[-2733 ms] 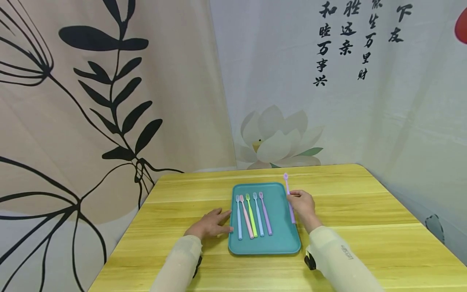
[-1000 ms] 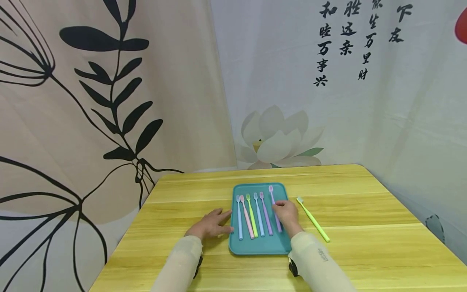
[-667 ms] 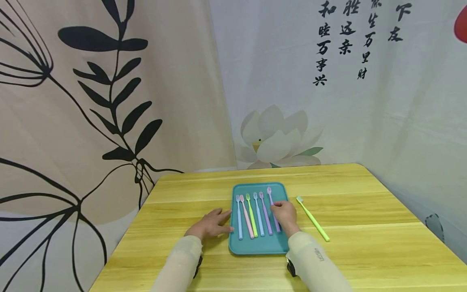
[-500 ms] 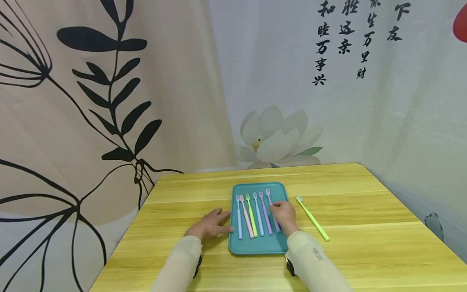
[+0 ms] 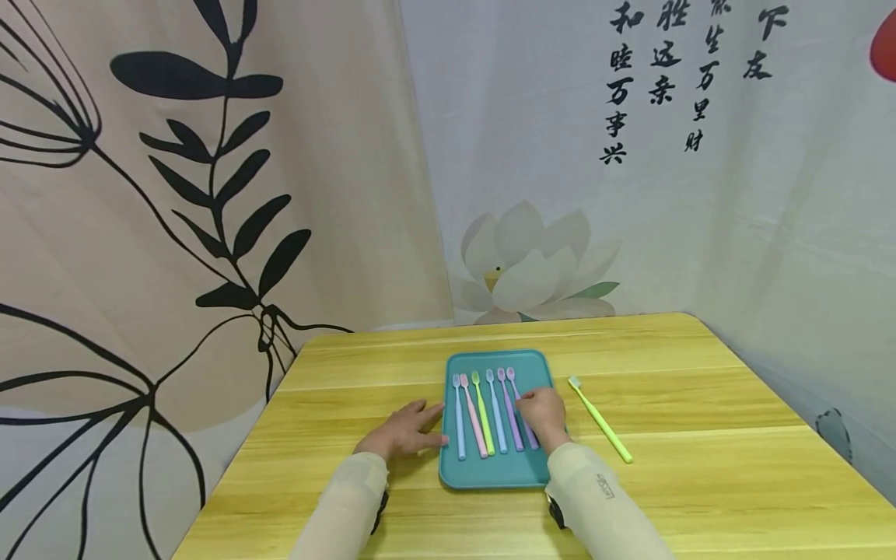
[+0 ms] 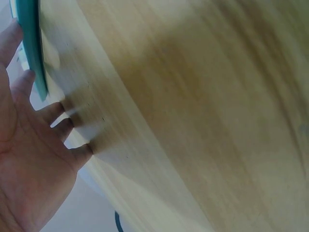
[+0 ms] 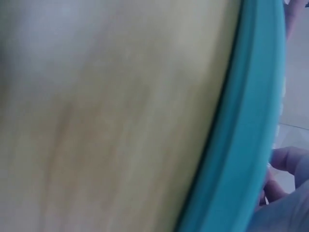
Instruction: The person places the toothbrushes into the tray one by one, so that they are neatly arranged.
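A teal tray (image 5: 504,476) lies on the table with a row of several toothbrushes in it. From the left come a blue toothbrush (image 5: 460,424), a pink toothbrush (image 5: 474,416), a green one, another blue one and a purple toothbrush (image 5: 513,424). At the row's right end my right hand (image 5: 546,412) pinches a second purple toothbrush (image 5: 511,376), whose middle the fingers hide. My left hand (image 5: 404,432) rests at the tray's left rim, fingers spread; the left wrist view shows its palm (image 6: 34,159) and fingertips at the tray edge (image 6: 31,43).
A light green toothbrush (image 5: 602,421) lies slanted on the wooden table (image 5: 700,482), right of the tray. Printed cloth (image 5: 364,194) hangs behind the table. In the right wrist view the tray's rim (image 7: 246,125) crosses the picture.
My right hand has carried the second purple toothbrush left from over the tray's right rim and set it against the row. The left hand has stayed in place.
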`<state>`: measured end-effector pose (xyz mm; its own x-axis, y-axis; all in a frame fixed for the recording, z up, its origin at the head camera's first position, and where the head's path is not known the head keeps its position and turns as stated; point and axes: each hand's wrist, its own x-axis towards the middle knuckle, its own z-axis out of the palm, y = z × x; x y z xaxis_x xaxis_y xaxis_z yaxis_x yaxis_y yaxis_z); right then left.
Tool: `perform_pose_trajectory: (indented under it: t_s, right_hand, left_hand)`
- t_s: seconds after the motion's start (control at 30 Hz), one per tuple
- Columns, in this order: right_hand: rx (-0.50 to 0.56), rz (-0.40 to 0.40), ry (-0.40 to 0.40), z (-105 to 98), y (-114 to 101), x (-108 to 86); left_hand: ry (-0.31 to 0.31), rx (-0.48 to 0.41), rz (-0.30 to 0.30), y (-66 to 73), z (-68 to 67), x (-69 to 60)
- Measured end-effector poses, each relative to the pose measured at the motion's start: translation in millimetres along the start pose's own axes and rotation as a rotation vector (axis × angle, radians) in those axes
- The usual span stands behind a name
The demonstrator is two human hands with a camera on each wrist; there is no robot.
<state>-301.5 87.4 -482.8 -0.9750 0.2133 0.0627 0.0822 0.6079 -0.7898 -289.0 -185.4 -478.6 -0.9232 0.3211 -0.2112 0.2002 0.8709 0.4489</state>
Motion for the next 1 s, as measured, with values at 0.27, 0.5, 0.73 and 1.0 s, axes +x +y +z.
perform_pose_trajectory:
  t_s: [0.27,0.5,0.73,1.0]
  right_hand:
    - [0.028,0.001,0.000,-1,-1,-0.3]
    - [0.066,0.032,-0.025,-2,1,1.0]
    - [0.072,0.027,-0.014,-6,-2,5.7]
    - [0.102,0.019,0.004,-19,-7,10.6]
  left_hand:
    - [-0.009,-0.002,-0.006,1.5,-2.2,-1.2]
    - [-0.009,-0.003,0.001,0.9,-2.3,-1.5]
    - [-0.004,-0.024,-0.020,0.6,-2.2,-1.7]
    - [-0.003,-0.027,-0.008,0.2,-1.3,0.0]
